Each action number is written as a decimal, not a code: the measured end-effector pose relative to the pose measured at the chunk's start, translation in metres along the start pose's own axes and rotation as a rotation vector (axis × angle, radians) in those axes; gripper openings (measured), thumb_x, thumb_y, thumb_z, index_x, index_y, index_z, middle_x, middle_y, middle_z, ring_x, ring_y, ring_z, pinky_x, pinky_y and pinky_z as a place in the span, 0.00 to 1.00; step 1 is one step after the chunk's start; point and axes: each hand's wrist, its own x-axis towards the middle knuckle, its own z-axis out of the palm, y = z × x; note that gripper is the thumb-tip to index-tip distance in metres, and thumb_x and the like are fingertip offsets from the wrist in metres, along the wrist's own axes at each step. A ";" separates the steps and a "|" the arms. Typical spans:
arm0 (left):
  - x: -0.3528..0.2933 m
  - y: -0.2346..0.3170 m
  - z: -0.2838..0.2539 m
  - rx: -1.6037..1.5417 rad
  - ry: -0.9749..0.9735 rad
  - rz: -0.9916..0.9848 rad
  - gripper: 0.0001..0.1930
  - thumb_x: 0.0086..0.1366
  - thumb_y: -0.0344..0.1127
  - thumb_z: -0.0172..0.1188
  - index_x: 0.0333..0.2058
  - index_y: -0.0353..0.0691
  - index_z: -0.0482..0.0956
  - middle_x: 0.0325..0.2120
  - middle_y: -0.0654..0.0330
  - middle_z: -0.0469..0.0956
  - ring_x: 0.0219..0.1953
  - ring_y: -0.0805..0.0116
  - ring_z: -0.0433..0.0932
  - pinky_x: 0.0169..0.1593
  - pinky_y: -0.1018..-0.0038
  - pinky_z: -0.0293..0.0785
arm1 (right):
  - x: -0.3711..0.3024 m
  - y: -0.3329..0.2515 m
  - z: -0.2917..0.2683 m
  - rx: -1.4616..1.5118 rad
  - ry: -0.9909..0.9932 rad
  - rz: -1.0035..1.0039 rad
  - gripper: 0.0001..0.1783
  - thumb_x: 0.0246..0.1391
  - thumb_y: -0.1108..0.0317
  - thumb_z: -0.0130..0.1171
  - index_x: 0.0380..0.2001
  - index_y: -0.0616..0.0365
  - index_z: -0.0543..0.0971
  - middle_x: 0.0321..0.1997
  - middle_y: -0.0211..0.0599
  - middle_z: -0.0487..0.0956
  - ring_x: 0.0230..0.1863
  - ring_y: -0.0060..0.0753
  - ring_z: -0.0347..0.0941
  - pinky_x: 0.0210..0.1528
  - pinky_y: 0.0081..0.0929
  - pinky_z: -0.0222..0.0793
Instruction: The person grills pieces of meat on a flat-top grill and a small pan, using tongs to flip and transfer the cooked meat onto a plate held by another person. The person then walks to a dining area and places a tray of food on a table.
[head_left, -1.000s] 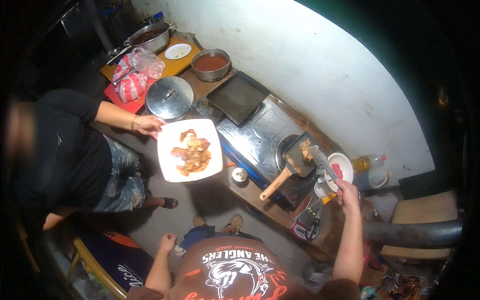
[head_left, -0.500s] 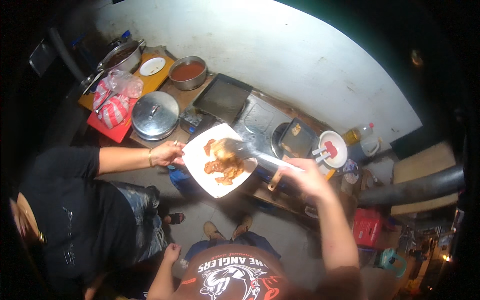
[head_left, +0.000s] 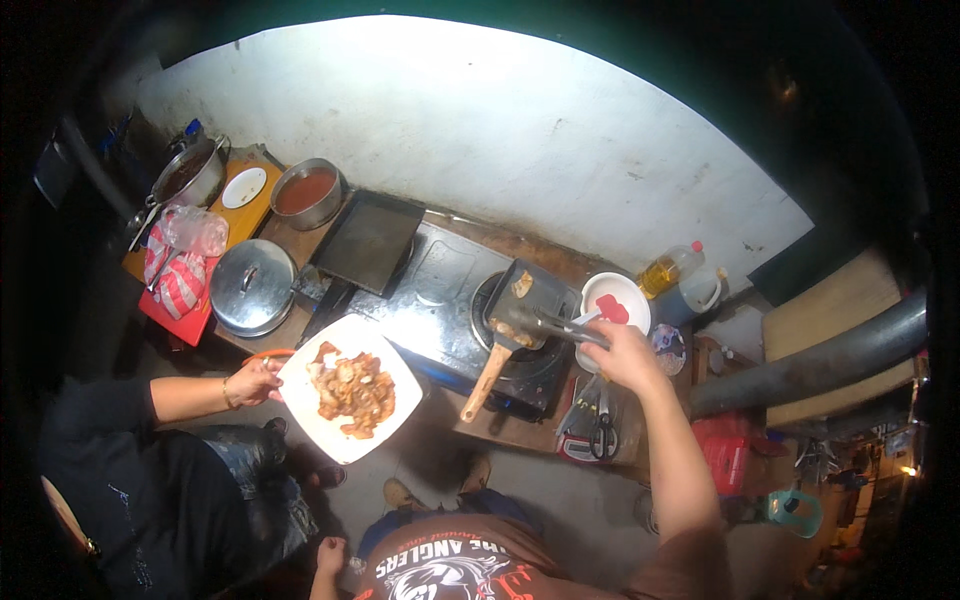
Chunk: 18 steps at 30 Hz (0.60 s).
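Observation:
My right hand point(head_left: 625, 355) is closed around metal tongs point(head_left: 568, 328). Their tips reach into a small square frying pan point(head_left: 548, 288) with a wooden handle, near a piece of cooked meat; whether they pinch it I cannot tell. Another piece point(head_left: 522, 285) lies at the pan's far side. My left hand point(head_left: 330, 554) hangs low by my body, fingers curled, with nothing visible in it. To the left, a co-worker's hand point(head_left: 255, 380) holds a white square plate point(head_left: 310, 425) piled with browned meat pieces point(head_left: 352, 390).
The pan sits on a gas stove point(head_left: 440, 265) beside a black rectangular griddle point(head_left: 368, 240). Leftward are a lidded pot point(head_left: 252, 285) and a pot of red sauce point(head_left: 308, 190). On the right stand a white bowl point(head_left: 632, 292), an oil bottle point(head_left: 672, 268) and scissors point(head_left: 603, 435).
My right hand and the tongs have moved from over the plate to the frying pan. The plate, in the co-worker's hand, has shifted left and nearer, with more meat in view on it.

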 end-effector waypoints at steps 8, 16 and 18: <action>-0.037 0.041 0.047 -0.254 -0.022 -0.057 0.07 0.67 0.37 0.56 0.37 0.41 0.73 0.25 0.63 0.75 0.23 0.71 0.75 0.22 0.73 0.70 | 0.062 0.081 0.029 -0.039 -0.117 -0.227 0.22 0.51 0.56 0.64 0.48 0.53 0.81 0.42 0.49 0.82 0.46 0.51 0.79 0.49 0.44 0.73; -0.057 0.028 0.085 -0.331 0.016 -0.114 0.05 0.66 0.33 0.55 0.36 0.39 0.72 0.25 0.60 0.75 0.22 0.72 0.74 0.23 0.75 0.69 | 0.068 0.100 -0.001 0.076 -0.067 -0.245 0.21 0.53 0.55 0.62 0.47 0.55 0.82 0.41 0.48 0.83 0.43 0.51 0.79 0.45 0.42 0.73; -0.061 0.030 0.089 -0.307 0.034 -0.095 0.05 0.66 0.33 0.55 0.36 0.38 0.71 0.25 0.60 0.75 0.23 0.72 0.74 0.23 0.76 0.69 | 0.066 0.103 -0.007 0.092 -0.040 -0.252 0.22 0.53 0.55 0.62 0.46 0.57 0.82 0.40 0.49 0.83 0.43 0.51 0.80 0.45 0.42 0.73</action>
